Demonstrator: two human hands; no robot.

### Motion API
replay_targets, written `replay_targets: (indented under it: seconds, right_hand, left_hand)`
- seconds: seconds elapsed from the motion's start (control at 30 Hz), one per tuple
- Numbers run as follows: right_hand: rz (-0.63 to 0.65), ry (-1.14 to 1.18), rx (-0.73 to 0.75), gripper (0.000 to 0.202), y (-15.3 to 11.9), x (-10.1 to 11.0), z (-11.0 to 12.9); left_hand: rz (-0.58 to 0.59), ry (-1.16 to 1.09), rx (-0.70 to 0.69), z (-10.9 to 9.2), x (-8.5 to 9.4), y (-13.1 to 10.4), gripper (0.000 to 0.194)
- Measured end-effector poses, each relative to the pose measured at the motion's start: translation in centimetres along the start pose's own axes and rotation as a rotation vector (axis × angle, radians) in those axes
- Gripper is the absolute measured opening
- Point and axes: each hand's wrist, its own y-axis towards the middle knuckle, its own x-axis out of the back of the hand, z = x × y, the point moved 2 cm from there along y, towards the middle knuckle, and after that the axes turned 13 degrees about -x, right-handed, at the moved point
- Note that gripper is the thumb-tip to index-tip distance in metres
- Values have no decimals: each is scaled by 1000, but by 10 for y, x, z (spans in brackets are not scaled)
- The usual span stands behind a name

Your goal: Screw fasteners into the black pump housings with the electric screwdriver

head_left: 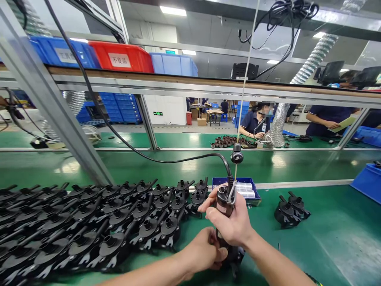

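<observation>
Fastening step, by the look of it. The right hand [230, 224] is wrapped around the grip of a hanging electric screwdriver [224, 204], thumb and fingers closed on it, tool held upright with its tip pointing down. Its black cable [166, 161] loops off to the upper left, and a thin cord [245, 85] runs up from it to the overhead rail.

The left hand [205, 252] sits just below and left of the right, fingers curled at the base of the driver where it meets a black pump housing [235, 256] on the green desk [312, 238]. The housing is mostly hidden under both hands, only a dark edge shows; cannot tell whether the left hand pinches a screw or simply steadies the part. The bit is hidden too.

Judgement: the driver is seated or nearly seated on the part. The next move calls for keeping the tool vertical, holding the housing firm against twist, and pressing straight down.

A packed field of like black housings [98, 222] lies to the left, nearest ones just beside the left hand. Two more housings [290, 210] sit apart on the right. A small blue tray [251, 190] sits just behind the driver.
</observation>
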Motion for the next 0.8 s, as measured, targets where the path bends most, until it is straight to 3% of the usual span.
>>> replay_targets:
  seconds: [0.1, 0.17, 0.27, 0.43, 0.57, 0.8]
  right_hand:
    - [-56, 13, 40, 21, 0, 8, 2]
    - [-111, 37, 112, 18, -2, 13, 7]
    - [-128, 99, 193, 14, -10, 18, 17]
    - [-52, 115, 136, 11, -17, 10, 18]
    - [-23, 81, 68, 13, -16, 3, 3]
    - [10, 33, 70, 11, -9, 5, -2]
  left_hand:
    - [-58, 3, -351, 19, -8, -3, 79]
    - [-23, -73, -488, 28, -11, -3, 97]
    - [24, -100, -513, 27, -4, -2, 101]
    - [97, -80, -557, 5, 10, -5, 93]
    - [61, -160, -580, 6, 5, -3, 63]
    - [57, -173, -614, 10, 4, -1, 66]
